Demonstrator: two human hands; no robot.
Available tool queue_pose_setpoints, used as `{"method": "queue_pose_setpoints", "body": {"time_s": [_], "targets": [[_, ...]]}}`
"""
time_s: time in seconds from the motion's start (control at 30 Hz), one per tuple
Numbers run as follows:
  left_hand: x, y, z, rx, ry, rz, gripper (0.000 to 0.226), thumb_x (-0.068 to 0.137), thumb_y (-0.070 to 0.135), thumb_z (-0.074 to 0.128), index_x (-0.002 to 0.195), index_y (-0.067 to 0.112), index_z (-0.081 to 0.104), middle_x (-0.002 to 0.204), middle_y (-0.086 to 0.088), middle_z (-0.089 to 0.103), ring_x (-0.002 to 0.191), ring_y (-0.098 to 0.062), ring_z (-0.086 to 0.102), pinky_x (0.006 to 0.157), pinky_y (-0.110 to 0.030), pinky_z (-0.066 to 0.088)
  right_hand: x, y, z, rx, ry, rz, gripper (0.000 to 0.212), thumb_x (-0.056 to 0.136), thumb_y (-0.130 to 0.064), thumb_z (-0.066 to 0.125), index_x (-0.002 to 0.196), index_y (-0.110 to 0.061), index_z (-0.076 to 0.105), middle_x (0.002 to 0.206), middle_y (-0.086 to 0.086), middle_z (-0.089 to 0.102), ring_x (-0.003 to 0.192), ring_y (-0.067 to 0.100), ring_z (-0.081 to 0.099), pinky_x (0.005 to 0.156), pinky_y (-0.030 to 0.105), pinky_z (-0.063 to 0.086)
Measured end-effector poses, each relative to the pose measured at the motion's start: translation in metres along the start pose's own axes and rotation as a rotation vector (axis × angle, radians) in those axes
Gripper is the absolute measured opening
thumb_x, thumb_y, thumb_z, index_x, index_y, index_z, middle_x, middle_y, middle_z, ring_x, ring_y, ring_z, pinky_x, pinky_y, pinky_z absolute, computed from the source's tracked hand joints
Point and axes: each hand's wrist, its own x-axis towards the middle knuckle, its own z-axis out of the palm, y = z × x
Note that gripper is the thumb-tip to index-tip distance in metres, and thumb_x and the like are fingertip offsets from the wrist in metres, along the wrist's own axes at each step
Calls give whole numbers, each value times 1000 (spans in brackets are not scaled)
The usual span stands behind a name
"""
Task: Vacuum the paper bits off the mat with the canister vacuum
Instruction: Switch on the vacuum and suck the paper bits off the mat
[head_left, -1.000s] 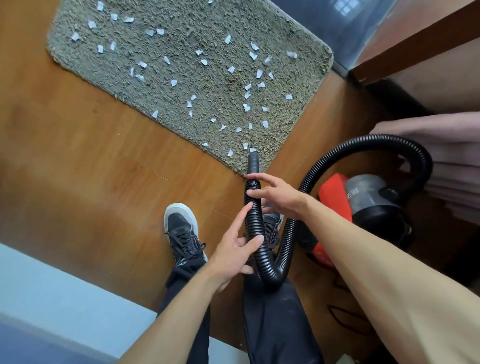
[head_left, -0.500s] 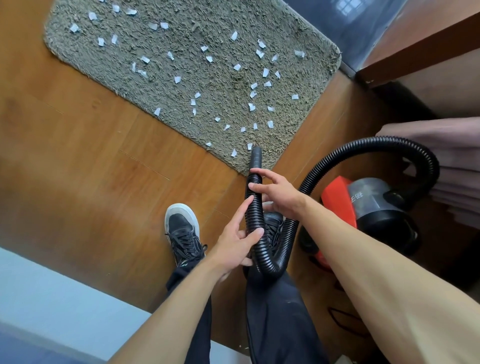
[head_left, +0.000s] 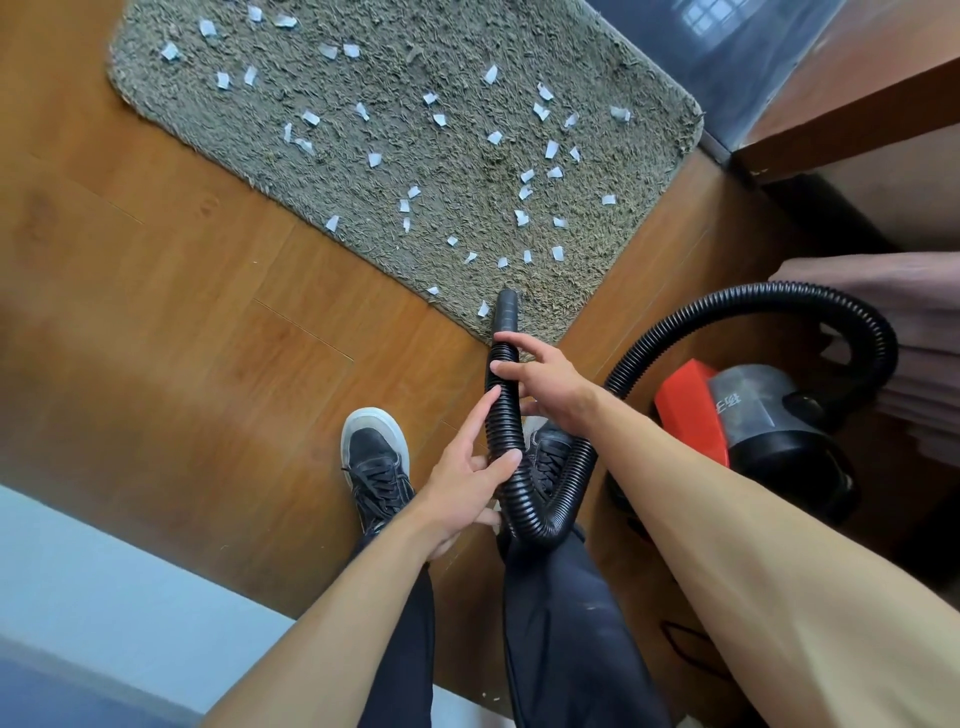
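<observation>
A grey shaggy mat (head_left: 395, 171) lies on the wooden floor with several white paper bits (head_left: 522, 218) scattered over it. A black ribbed hose (head_left: 504, 415) loops from the red and grey canister vacuum (head_left: 748, 415) at the right. Its smooth nozzle end (head_left: 506, 312) rests on the mat's near edge, beside a paper bit (head_left: 483, 309). My right hand (head_left: 545, 384) grips the hose just behind the nozzle. My left hand (head_left: 467, 478) holds the hose lower down, near the bend.
My two dark shoes (head_left: 376, 462) stand on the wooden floor (head_left: 182, 322) just below the mat. A wooden furniture edge (head_left: 857, 114) and stacked pinkish fabric (head_left: 924, 322) lie at the right. A pale blue surface (head_left: 104, 582) fills the lower left.
The nozzle has slid slightly further onto the mat's near edge. Both hands keep their hold on the hose. The view has shifted a little, with the mat lower in the frame.
</observation>
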Motion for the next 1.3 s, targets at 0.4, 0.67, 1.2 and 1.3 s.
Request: {"method": "queue_pose_setpoints", "body": {"time_s": [0.4, 0.67, 1.2, 1.3], "targets": [[-14, -14, -1, -82, -9, -33, 71, 101, 16, 54, 144, 62, 22, 108, -5, 75, 101, -20, 72, 79, -48, 60, -5, 6, 12, -95, -14, 68, 44, 92, -8, 61, 131, -27, 56, 102, 5, 63, 68, 13, 60, 55, 28, 53], [-19, -16, -23, -142, 32, -2, 71, 100, 14, 55, 141, 64, 26, 113, -5, 74, 104, -24, 71, 88, -60, 54, 2, -1, 42, -172, -38, 43, 45, 92, -8, 60, 132, -28, 55, 111, 10, 62, 80, 17, 63, 65, 33, 57], [-28, -6, -56, -153, 67, 41, 70, 100, 15, 56, 139, 66, 28, 104, -5, 75, 99, -21, 72, 88, -59, 54, 8, -21, 84, -301, -43, -8, 49, 94, -10, 56, 139, -27, 49, 121, 16, 62, 88, 21, 63, 64, 31, 54], [-26, 0, -57, -115, 48, 40, 70, 100, 16, 56, 139, 66, 26, 103, -9, 75, 99, -24, 72, 83, -55, 57, 7, -25, 83, -296, 1, -15, 49, 96, -11, 55, 142, -26, 47, 119, 15, 62, 85, 19, 63, 61, 30, 53]]}}
